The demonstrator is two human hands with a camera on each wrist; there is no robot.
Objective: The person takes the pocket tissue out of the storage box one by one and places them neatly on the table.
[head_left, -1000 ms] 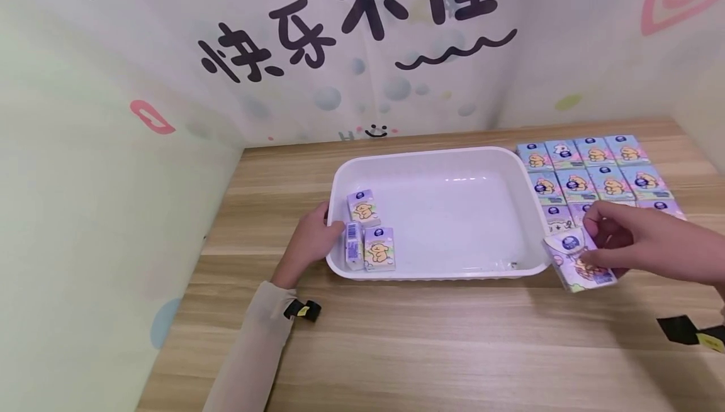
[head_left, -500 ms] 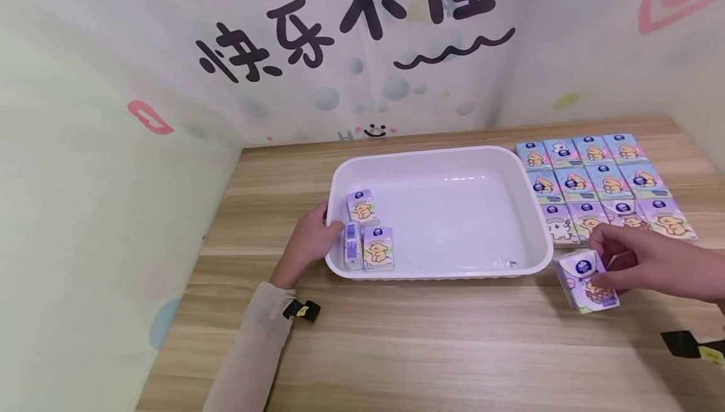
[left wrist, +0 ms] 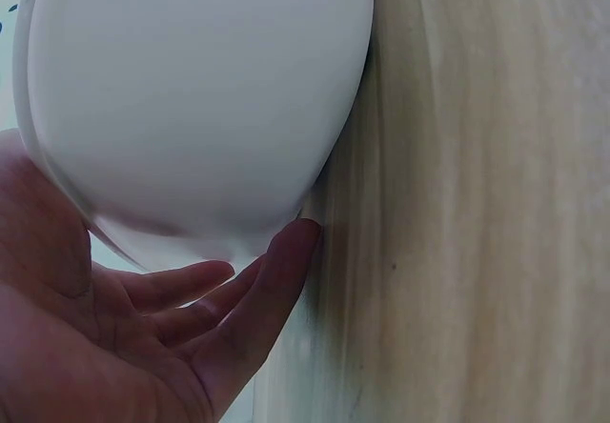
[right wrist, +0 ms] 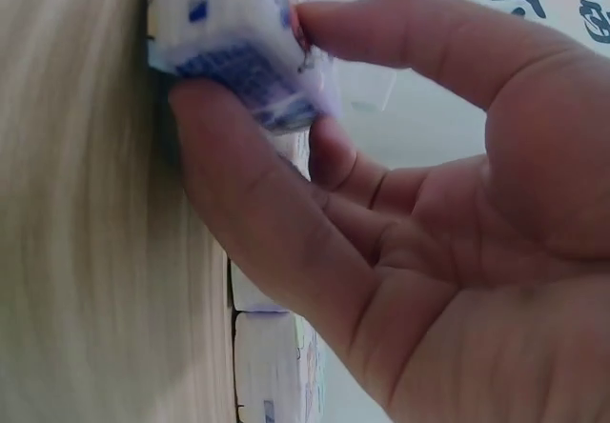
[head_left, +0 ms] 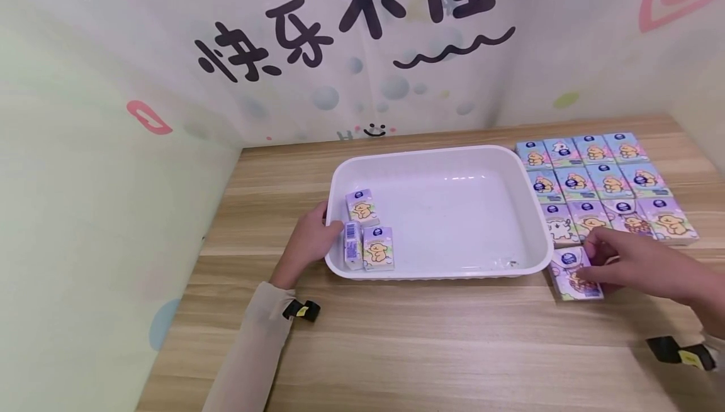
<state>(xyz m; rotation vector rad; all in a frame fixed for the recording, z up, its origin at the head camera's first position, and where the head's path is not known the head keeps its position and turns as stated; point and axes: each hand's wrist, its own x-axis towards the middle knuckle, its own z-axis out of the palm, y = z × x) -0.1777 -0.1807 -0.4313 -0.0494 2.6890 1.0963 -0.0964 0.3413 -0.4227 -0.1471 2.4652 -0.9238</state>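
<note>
My right hand [head_left: 629, 267] pinches a small purple tissue pack [head_left: 573, 275] with a cartoon print, between thumb and fingers. This pack lies at the front end of the leftmost column of packs, close to the tray's front right corner. In the right wrist view a finger [right wrist: 229, 156] sits low by the pack's edge, near the table. My left hand [head_left: 311, 236] grips the left rim of a white plastic tray [head_left: 447, 229], thumb over the edge and fingers against its outer wall [left wrist: 210, 109]. Three purple packs [head_left: 378, 250] sit at the tray's left end, one on its side.
Rows of tissue packs [head_left: 612, 182], blue behind and purple in front, stand beside the tray's right wall. A wooden tabletop [head_left: 430, 343] lies under everything. Behind rises a printed cloth backdrop [head_left: 362, 97] with black characters.
The right hand has brought the pack toward the front, then left and lower, up against the front row. The purple row behind shows more fully. The left hand and tray stay put.
</note>
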